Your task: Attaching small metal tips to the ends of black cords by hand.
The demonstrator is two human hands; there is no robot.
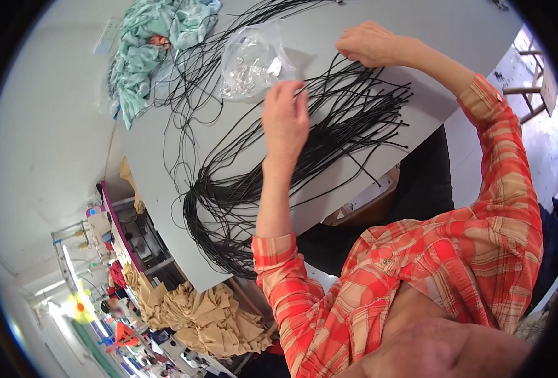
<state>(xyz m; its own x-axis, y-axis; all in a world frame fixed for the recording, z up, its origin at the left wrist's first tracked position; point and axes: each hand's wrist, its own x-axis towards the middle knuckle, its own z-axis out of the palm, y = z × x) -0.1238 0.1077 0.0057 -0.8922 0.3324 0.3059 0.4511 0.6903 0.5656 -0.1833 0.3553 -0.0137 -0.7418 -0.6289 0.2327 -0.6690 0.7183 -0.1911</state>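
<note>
A large bundle of thin black cords lies across the grey table, gathered tightly at its left end, with loose ends fanned toward the right. Over the upper part of the bundle is my left hand, its fingers bent and its thumb apart; I see nothing held in it. Farther out and to the right, my right hand is closed, fingertips pressed together. A cord bends up close under those fingertips, but what they hold is hidden. Beside my left hand sits a clear plastic bag of small shiny pieces.
More black cords trail over the far side of the table. Crumpled pale green fabric is heaped at the far left. Below the table's left edge lies a pile of tan cloth. A wooden stool stands beyond the right edge.
</note>
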